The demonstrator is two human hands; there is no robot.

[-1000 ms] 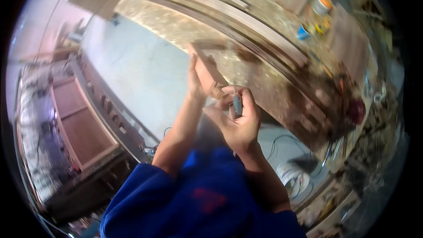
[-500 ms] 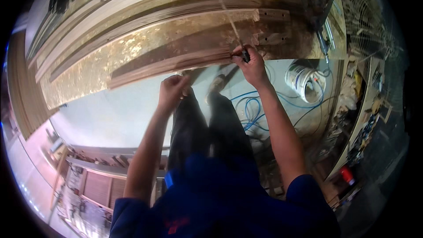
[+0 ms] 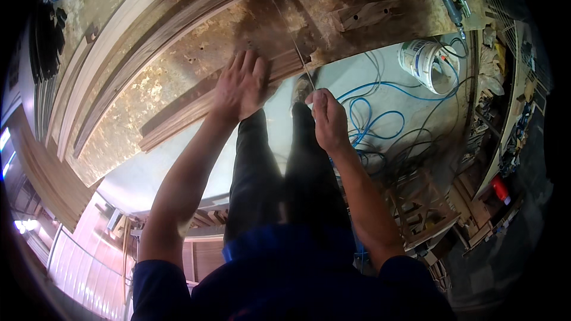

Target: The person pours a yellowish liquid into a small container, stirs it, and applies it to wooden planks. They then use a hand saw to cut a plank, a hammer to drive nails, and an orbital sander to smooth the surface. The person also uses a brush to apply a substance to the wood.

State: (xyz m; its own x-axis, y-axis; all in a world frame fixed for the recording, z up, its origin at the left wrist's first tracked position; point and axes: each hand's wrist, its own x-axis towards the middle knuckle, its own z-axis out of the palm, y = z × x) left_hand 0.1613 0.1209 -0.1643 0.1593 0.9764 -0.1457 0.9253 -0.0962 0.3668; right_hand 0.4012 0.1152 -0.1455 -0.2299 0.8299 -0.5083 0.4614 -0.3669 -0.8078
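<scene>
Strip: lies along the table's near edge, long axis rising left to right, partly under your left hand.
Left hand: the nearer one, laid over the strip, fingers slightly apart.
Rod: slants up and leftward from your right fist across the strip's right end; you can't tell whether they touch.
Right hand: past that end, off the table, fingers clamped on the rod.
Table: stained, carrying long boards beyond the strip.
Floor: pale, with a white bucket to your right.
</scene>
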